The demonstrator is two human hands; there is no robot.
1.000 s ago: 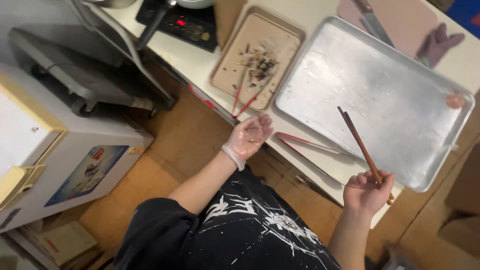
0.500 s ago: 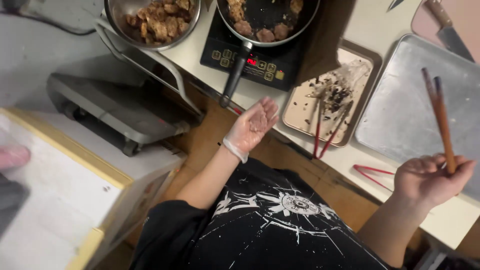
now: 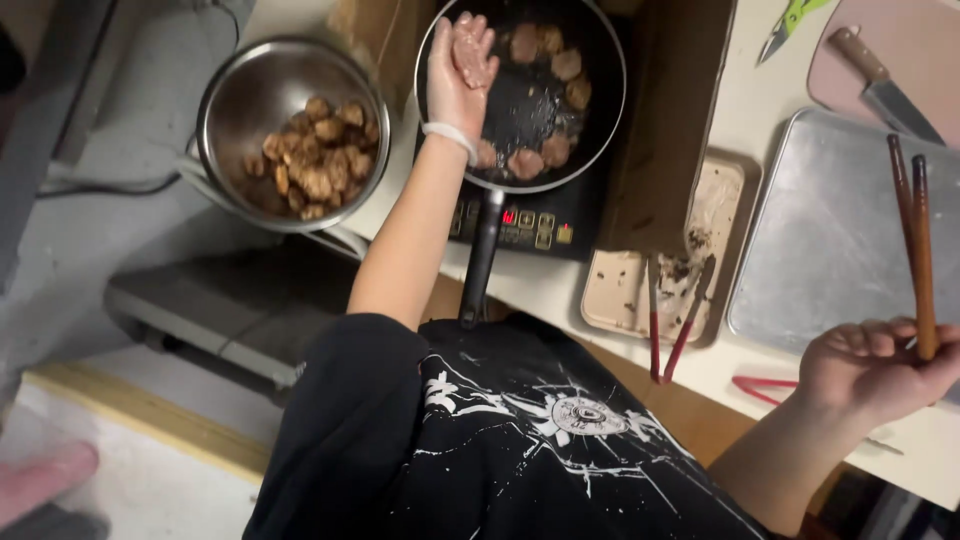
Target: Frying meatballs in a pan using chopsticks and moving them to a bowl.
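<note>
Worktop (image 3: 770,100): pale surface, running across the upper and right part of the view.

Metal baking tray (image 3: 830,240): flat on the worktop toward its right edge, bare.

Pink cutting board (image 3: 915,45): at the worktop's far right corner, knife (image 3: 880,85) lying on it, blade toward the tray.

Induction hob (image 3: 530,220): black, at the worktop's near edge left of centre, red display lit.

Frying pan (image 3: 525,90): black, seated on the hob, handle (image 3: 482,255) pointing over the near edge toward the torso. Several browned meat pieces (image 3: 545,50) along the pan's far and near rim.

Steel bowl (image 3: 290,130): left of the hob, just beside the pan, filled with browned meat chunks (image 3: 315,160).

Beige tray (image 3: 680,250): between hob and baking tray, near edge, soiled with dark crumbs. Red-handled tongs (image 3: 672,320) resting on it, handles overhanging the worktop edge.

Left hand (image 3: 458,65): gloved, raised over the pan's left part, palm up, fingers loosely open, carrying a raw pinkish meat patty (image 3: 472,50) on palm and fingers.

Right hand (image 3: 880,365): in front of the worktop's near right corner, closed around the lower ends of brown chopsticks (image 3: 912,240), tips pointing up over the baking tray.
</note>
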